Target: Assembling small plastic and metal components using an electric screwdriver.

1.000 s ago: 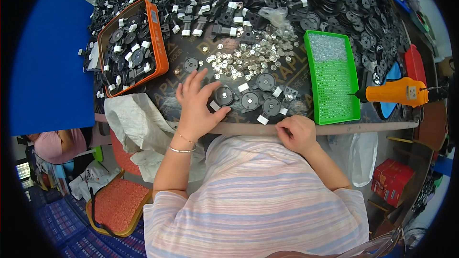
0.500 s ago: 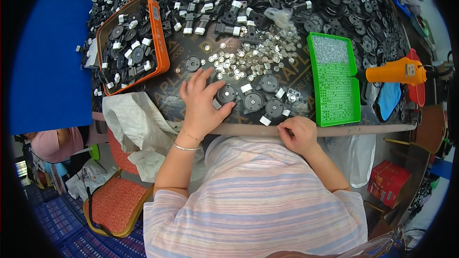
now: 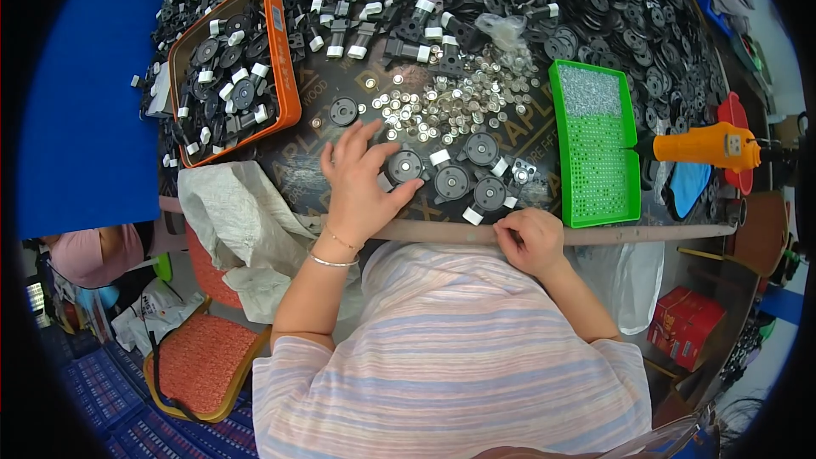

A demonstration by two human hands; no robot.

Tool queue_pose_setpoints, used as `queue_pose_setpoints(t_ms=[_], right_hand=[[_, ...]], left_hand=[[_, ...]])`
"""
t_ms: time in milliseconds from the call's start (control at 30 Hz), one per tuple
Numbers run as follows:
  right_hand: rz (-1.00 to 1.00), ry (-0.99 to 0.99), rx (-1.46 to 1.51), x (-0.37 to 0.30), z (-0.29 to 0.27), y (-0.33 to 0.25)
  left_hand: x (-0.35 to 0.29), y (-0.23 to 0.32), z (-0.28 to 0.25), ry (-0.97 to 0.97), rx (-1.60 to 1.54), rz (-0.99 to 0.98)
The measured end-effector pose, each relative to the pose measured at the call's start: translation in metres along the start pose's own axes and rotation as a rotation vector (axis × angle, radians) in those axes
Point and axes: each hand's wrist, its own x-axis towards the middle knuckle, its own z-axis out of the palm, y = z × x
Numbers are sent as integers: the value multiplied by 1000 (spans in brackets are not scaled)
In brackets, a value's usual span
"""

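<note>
My left hand [image 3: 361,174] lies over the table's near side with fingers spread. Its thumb and index finger are on either side of a black round part with a metal centre [image 3: 405,167], the thumb tip at its rim. To the right sit several similar black round parts [image 3: 450,180] with white end pieces. By the table's front edge my right hand [image 3: 531,240] is closed, fingers curled; whatever may be inside is hidden. Beyond the hands spreads a heap of small shiny metal caps [image 3: 463,102]. A single black disc [image 3: 343,110] lies past my left fingertips.
An orange-rimmed box [image 3: 285,59] full of black parts stands at left. On the right are a green tray [image 3: 559,161] of small silver pins and an orange-handled power tool [image 3: 705,146]. Black parts [image 3: 612,0] pile across the back. A white sack [image 3: 229,204] hangs at the near-left edge.
Both hands keep the same pose and place. The whole view has shifted very slightly; no part has visibly been picked up or put down.
</note>
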Motion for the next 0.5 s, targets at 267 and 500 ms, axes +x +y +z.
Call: queue_pose_setpoints(t_ms=[267,500], right_hand=[[3,-9,0,0,2,2],[-2,-25,1,1,-1,0]], left_hand=[[-13,-32,-22,97,-2,-123],[-25,-54,-31,87,-67,-240]])
